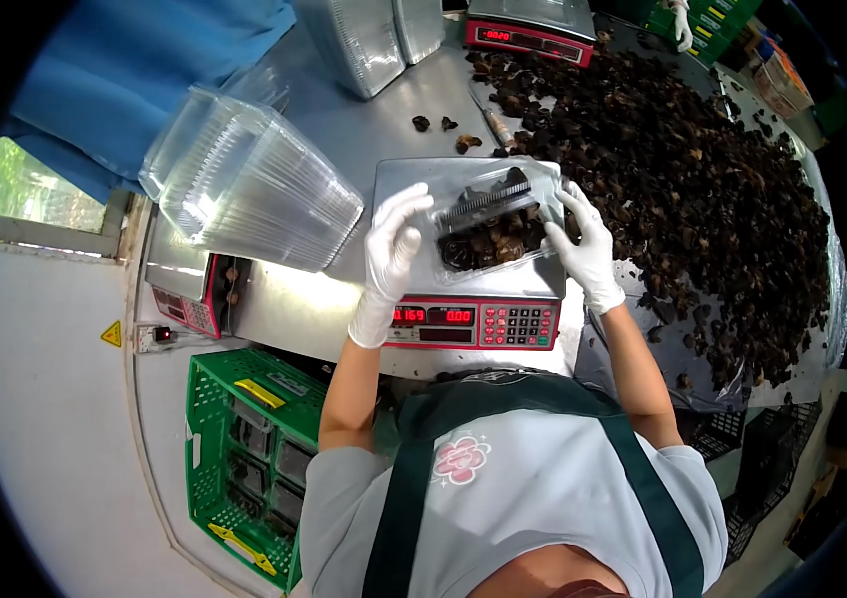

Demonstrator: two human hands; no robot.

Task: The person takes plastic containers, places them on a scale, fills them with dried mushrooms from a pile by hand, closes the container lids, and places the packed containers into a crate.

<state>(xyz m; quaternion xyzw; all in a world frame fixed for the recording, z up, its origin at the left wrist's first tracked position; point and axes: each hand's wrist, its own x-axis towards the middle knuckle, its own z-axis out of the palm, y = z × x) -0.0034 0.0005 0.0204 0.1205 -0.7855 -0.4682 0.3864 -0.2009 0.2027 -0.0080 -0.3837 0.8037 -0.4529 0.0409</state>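
Note:
A clear plastic box with dark, wrinkled fungus pieces inside lies on the steel pan of a red digital scale. Its clear lid looks partly raised and is blurred. My left hand, in a white glove, is at the box's left side, thumb and fingers apart and nothing between them. On the right, my gloved right hand has its thumb and fingers around the box's edge. The scale's red digits read about 0.169 and 0.00.
A large heap of dark fungus covers the table's right side. Stacked clear boxes lean at left; another stack stands behind. A second scale is at the back, a third at left. A green crate holds filled boxes. Another person's gloved hand shows far right.

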